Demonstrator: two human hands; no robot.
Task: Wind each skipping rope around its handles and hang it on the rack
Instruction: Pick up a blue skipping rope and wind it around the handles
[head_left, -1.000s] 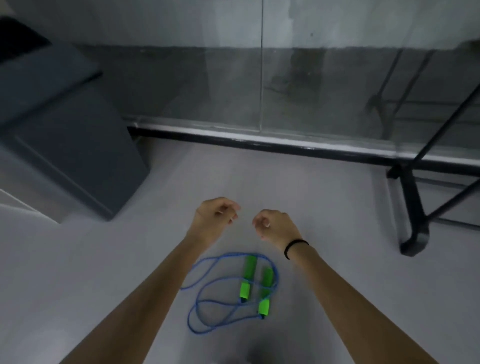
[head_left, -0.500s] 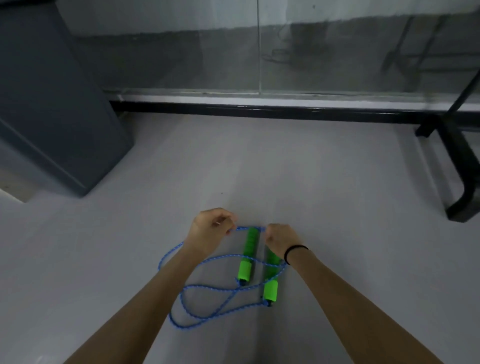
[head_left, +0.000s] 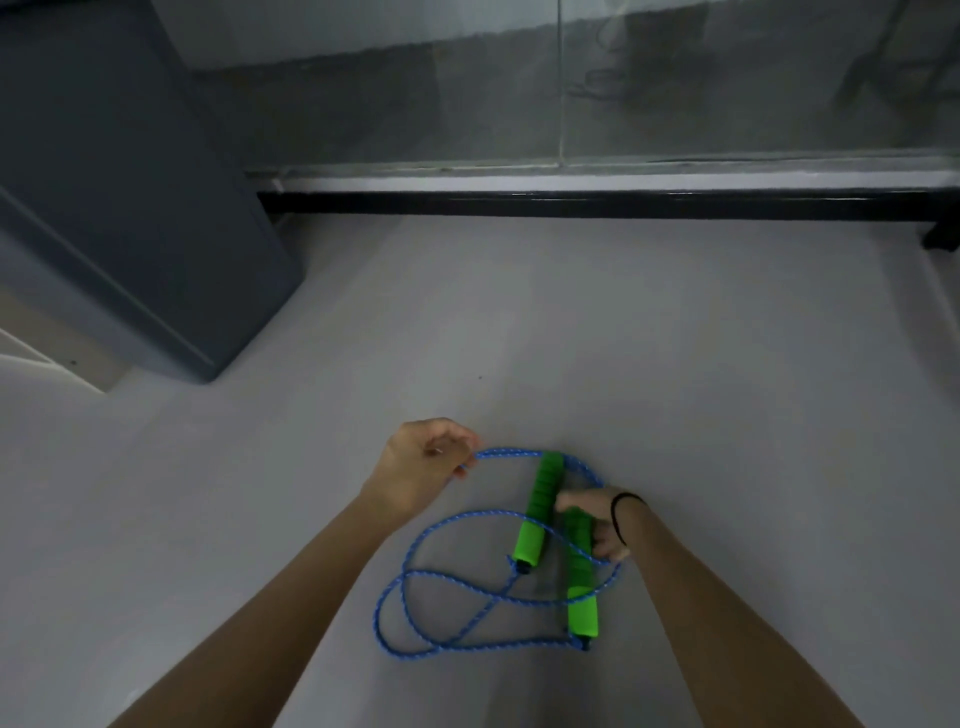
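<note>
- Left hand (head_left: 423, 465): curled, fingertips pinched on the blue rope (head_left: 470, 608) where its top loop begins. It looks clamped on the cord, though the contact is small in view.
- The rope lies in loose, crossing loops on the grey floor (head_left: 623, 364), between and just below the two hands, with most of the slack under the left forearm.
- Handling, as a judgement: braided cord, light and limp; it should bend freely, and the crossed loops could snag if pulled fast.
- First green handle (head_left: 537, 512): lies free between the hands, tilted, with the cord leaving its lower end.
- Second green handle (head_left: 581, 577): just beside the first, under the right hand. Ribbed foam, stiff core likely; the better place to take hold.
- Right hand (head_left: 597, 525): closed around the upper part of the second handle, black band at the wrist.
- Hard to make out: the top end of the second handle is covered by the right hand, and the order in which the loops cross is unclear.
- The rack is not clearly in view; a dark foot at the far right edge is cut off.
</note>
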